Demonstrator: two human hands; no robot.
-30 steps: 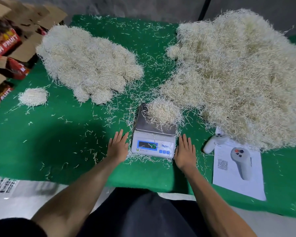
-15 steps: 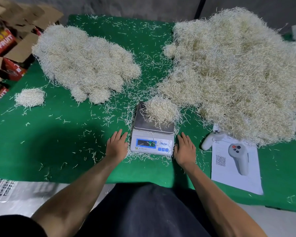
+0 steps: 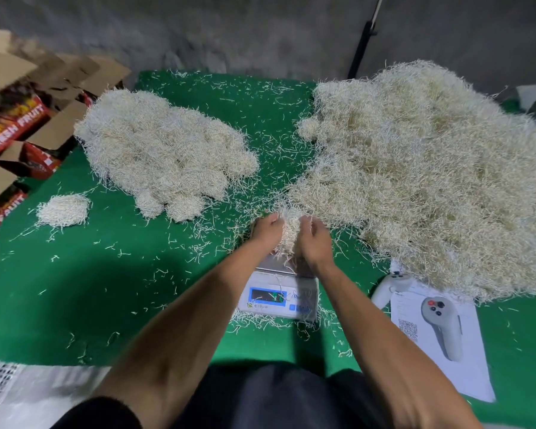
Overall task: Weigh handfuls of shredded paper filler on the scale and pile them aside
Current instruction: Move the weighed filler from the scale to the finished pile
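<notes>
On the green desk (image 3: pixel 75 274), a handful of shredded paper (image 3: pixel 290 226) is gripped between both hands, left hand (image 3: pixel 268 229) and right hand (image 3: pixel 314 243), above the scale (image 3: pixel 279 297) at frame centre. If lifted loosely, strands could be shed, or caught by the unweighed heap (image 3: pixel 430 174) at right

This looks like a packing workroom. A bench (image 3: pixel 136 289) covered in green felt carries heaps of shredded paper filler (image 3: pixel 430 168) and a digital scale (image 3: pixel 277 297). Open "FRESH FRUIT" cartons (image 3: pixel 19 125) are stacked beside it against a bare grey wall (image 3: pixel 229 32).
</notes>
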